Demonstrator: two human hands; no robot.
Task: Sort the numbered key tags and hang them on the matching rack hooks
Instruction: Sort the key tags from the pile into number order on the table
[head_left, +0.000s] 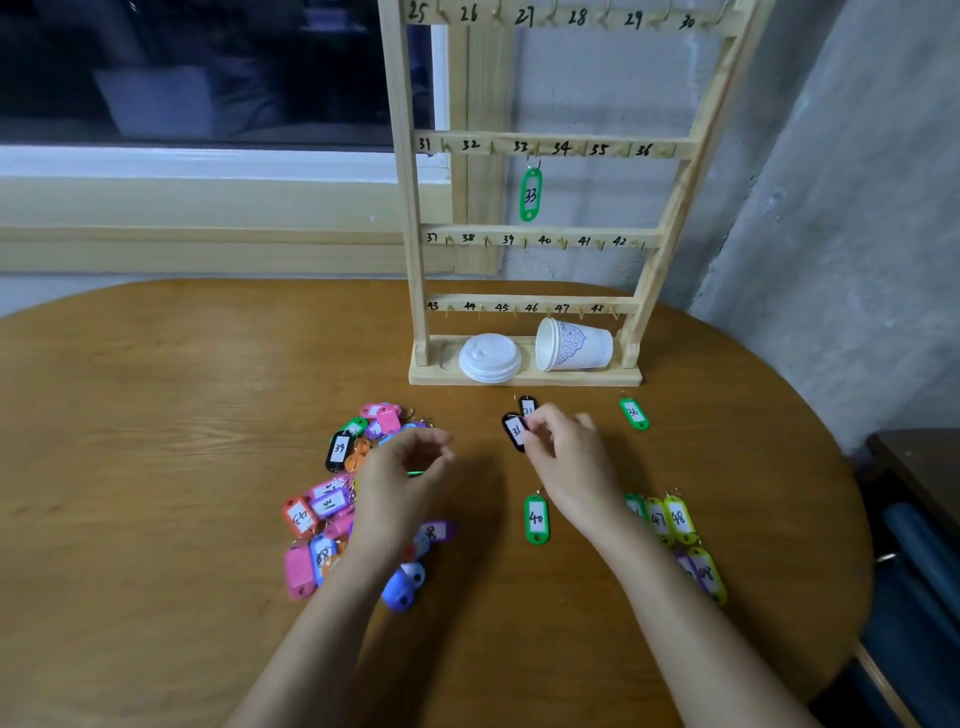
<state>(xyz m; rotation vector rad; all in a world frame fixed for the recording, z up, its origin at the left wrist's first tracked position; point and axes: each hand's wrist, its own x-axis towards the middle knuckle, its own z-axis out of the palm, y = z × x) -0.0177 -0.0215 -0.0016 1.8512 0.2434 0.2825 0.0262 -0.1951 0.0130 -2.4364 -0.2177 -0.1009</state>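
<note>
Left hand (400, 467), lower centre, over the multicoloured plastic tag pile (322, 514): fingers curled, cannot tell if holding anything. Right hand (566, 457), centre: fingers pinch the black plastic key tag marked 31 (514, 431) near the brown wooden surface (156, 415). Tag's long axis is near vertical in frame, top leaning left; ring end hidden. Best: grip the body, leave the ring free, and go to hook 31 on the pale wooden rack (410, 208).

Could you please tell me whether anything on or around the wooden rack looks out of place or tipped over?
Yes: a paper cup lies tipped on its side on the rack's base, mouth facing left, beside a stack of white lids. Neither belongs with key tags. The green tag 33 hangs straight under its matching hook.
</note>
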